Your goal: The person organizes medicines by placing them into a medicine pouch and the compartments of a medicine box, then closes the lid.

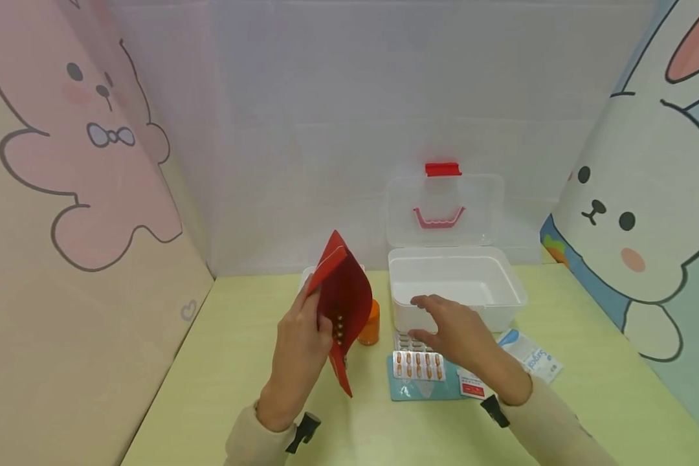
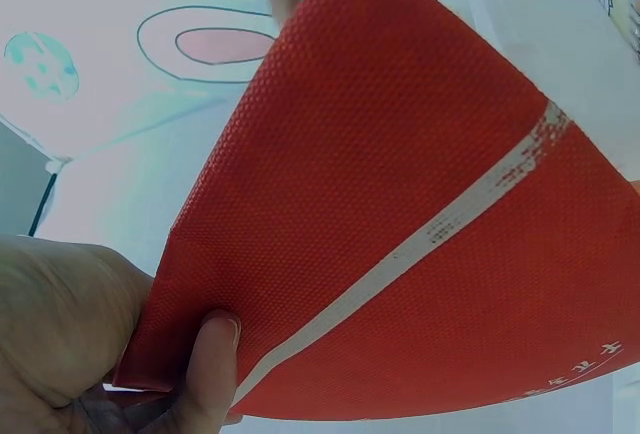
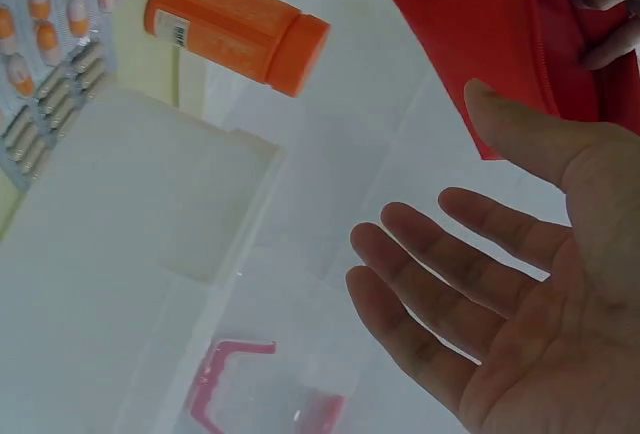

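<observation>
Gripping red pouch upright, left hand; right hand spread, empty, beside it.

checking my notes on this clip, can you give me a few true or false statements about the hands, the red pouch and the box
1. The left hand holds the red pouch up off the table. True.
2. The right hand grips the orange bottle. False: it hovers open, holding nothing, over the blister packs.
3. The white box stands with its lid open. True.
4. The orange bottle lies inside the white box. False: it stands on the table left of the box.
</observation>
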Available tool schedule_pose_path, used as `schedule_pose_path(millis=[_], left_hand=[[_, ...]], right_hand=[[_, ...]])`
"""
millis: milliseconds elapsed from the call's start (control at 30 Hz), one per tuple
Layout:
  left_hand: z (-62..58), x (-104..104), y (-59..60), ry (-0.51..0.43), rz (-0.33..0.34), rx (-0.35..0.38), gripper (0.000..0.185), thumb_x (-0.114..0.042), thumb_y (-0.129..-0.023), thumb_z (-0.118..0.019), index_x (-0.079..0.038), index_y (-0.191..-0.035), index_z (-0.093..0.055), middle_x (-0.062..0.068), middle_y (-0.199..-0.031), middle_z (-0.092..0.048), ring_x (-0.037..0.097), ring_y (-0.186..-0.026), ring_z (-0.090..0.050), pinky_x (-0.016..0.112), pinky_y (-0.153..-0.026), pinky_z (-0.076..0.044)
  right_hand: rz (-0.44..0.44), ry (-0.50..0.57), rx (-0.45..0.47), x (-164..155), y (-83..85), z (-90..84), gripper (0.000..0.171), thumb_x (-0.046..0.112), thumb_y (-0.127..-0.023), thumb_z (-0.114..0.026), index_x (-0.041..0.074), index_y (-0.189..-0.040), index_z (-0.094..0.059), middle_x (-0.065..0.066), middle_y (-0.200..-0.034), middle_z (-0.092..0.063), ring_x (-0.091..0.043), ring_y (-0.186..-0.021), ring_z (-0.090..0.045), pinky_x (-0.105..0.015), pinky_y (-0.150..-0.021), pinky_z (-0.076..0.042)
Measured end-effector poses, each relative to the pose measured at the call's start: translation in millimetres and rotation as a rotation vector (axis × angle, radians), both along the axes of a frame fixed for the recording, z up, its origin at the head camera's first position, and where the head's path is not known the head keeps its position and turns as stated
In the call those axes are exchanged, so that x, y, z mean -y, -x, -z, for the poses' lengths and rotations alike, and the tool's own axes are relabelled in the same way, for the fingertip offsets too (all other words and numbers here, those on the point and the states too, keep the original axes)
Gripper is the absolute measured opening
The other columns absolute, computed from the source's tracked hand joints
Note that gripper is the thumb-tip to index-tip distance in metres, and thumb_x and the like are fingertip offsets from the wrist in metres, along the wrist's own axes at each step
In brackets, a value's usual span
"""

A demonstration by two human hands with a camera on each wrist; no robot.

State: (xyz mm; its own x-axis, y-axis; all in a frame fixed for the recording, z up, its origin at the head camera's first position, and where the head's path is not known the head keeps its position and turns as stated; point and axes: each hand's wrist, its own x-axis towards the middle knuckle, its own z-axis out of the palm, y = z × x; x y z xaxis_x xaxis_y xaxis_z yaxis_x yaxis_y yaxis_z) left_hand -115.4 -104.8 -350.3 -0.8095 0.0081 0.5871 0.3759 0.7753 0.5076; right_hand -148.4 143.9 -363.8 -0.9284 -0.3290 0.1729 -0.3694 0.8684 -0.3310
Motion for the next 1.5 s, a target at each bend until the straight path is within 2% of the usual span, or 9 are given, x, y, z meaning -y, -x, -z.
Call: schedule_pose_path(millis=[233,500,633,833,967,1033,1200,1333,1500], left_hand=[[1.7,2,0.2,0.008,-0.008,0.004,0.039,0.006,-0.085,-0.066,0.004,-0.123,-0.06,0.017,-0.126,-0.06,0.034,-0.102,-0.068,0.044,-0.077,-0.059],[3.5,3,-1.6,0.013,-0.005,0.006,0.04,0.006,-0.084,-0.067,0.003,-0.124,-0.06,0.017,-0.125,-0.061,0.033,-0.1,-0.069,0.043,-0.076,-0.06],[4.3,2,-1.8,0.013,0.002,0.003,0.04,0.006,-0.085,-0.066,0.004,-0.124,-0.06,0.017,-0.126,-0.061,0.034,-0.101,-0.069,0.043,-0.076,-0.06],[7.1,2,-0.1,0.017,-0.009,-0.004,0.039,0.008,-0.084,-0.064,0.005,-0.122,-0.061,0.017,-0.129,-0.061,0.034,-0.102,-0.069,0.044,-0.075,-0.059],[7.5,1,-0.1,0.016,-0.006,0.007,0.041,0.008,-0.083,-0.065,0.004,-0.124,-0.06,0.017,-0.128,-0.061,0.034,-0.102,-0.069,0.044,-0.076,-0.059],[7.8,1,-0.1,0.018,-0.005,0.008,0.041,0.008,-0.083,-0.065,0.004,-0.124,-0.06,0.017,-0.128,-0.06,0.034,-0.102,-0.069,0.044,-0.076,-0.059],[8.4,2,-0.4,0.02,0.002,0.004,0.043,0.008,-0.083,-0.065,0.004,-0.126,-0.059,0.016,-0.128,-0.06,0.034,-0.102,-0.069,0.044,-0.076,-0.059],[9.5,2,-0.1,0.024,0.004,0.0,0.043,0.008,-0.083,-0.065,0.004,-0.126,-0.059,0.016,-0.127,-0.06,0.033,-0.101,-0.069,0.043,-0.076,-0.06],[10.4,2,-0.4,0.023,0.007,0.004,0.043,0.008,-0.084,-0.065,0.004,-0.126,-0.059,0.016,-0.128,-0.06,0.034,-0.101,-0.069,0.043,-0.076,-0.06]], right_hand=[[-0.079,-0.035,0.101,-5,10.6,31.1,0.059,0.028,-0.078,-0.082,0.013,-0.131,-0.06,-0.009,-0.129,-0.065,-0.031,-0.114,-0.064,-0.05,-0.094,-0.053],[-0.056,-0.042,0.273,-2,18.1,62.4,0.061,0.028,-0.079,-0.081,0.012,-0.134,-0.059,-0.008,-0.133,-0.062,-0.03,-0.118,-0.06,-0.051,-0.1,-0.049],[-0.041,-0.04,0.311,-2,21.4,76.3,0.059,0.026,-0.08,-0.081,0.012,-0.133,-0.06,-0.008,-0.132,-0.062,-0.03,-0.118,-0.06,-0.052,-0.102,-0.048],[-0.086,-0.055,0.275,-5,26.8,97.0,0.053,0.022,-0.079,-0.081,0.008,-0.127,-0.064,-0.007,-0.119,-0.067,-0.024,-0.101,-0.063,-0.046,-0.094,-0.053],[-0.143,-0.036,0.237,-7,28.7,106.3,0.046,0.019,-0.074,-0.084,0.006,-0.116,-0.068,-0.004,-0.105,-0.067,-0.016,-0.084,-0.057,-0.041,-0.082,-0.054],[-0.172,-0.031,0.202,-8,28.7,109.3,0.044,0.018,-0.073,-0.084,0.006,-0.112,-0.069,-0.003,-0.101,-0.066,-0.015,-0.081,-0.055,-0.039,-0.078,-0.053],[-0.208,-0.047,0.096,-7,27.6,114.4,0.031,0.014,-0.078,-0.079,0.005,-0.106,-0.071,-0.004,-0.098,-0.064,-0.014,-0.079,-0.056,-0.035,-0.073,-0.052],[-0.191,-0.044,0.111,-7,27.7,116.4,0.031,0.014,-0.077,-0.081,0.005,-0.105,-0.071,-0.005,-0.097,-0.061,-0.012,-0.075,-0.049,-0.03,-0.067,-0.047],[-0.148,-0.019,0.168,-6,27.2,117.0,0.034,0.013,-0.076,-0.082,0.005,-0.107,-0.07,-0.006,-0.1,-0.062,-0.014,-0.079,-0.05,-0.035,-0.074,-0.05]])
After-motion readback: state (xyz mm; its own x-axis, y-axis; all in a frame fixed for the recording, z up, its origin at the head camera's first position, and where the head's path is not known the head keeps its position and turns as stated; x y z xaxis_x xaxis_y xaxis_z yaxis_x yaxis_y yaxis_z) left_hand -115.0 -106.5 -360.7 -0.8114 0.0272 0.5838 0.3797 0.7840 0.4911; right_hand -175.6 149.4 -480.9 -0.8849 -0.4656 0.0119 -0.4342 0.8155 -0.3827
